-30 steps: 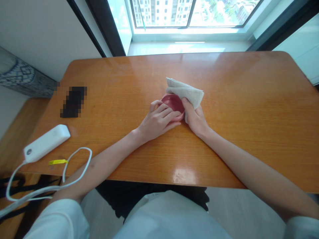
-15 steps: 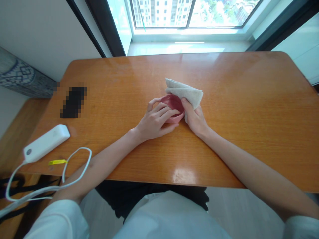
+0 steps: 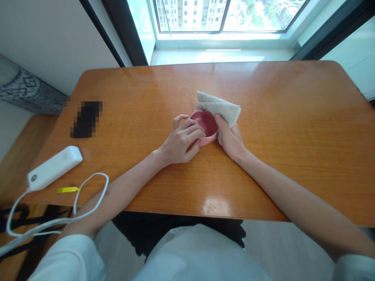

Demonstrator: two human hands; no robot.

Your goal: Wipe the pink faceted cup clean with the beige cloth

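A small pink bowl (image 3: 207,121) sits on the orange wooden table (image 3: 263,128) near its middle. My left hand (image 3: 181,141) curls round the bowl's near left side, fingers closed on its rim. My right hand (image 3: 230,138) grips a folded beige cloth (image 3: 221,107) against the bowl's right rim, thumb on the edge. The cloth drapes over the bowl's far right side.
A white power strip (image 3: 54,167) with a looping white cable (image 3: 88,195) lies at the table's near left corner. A dark pixelated object (image 3: 86,119) rests at the left. A window runs behind the table's far edge.
My left fingers have drawn in and curled tighter on the bowl's near rim. The bowl has tipped or turned slightly. The cloth and my right hand have barely shifted.
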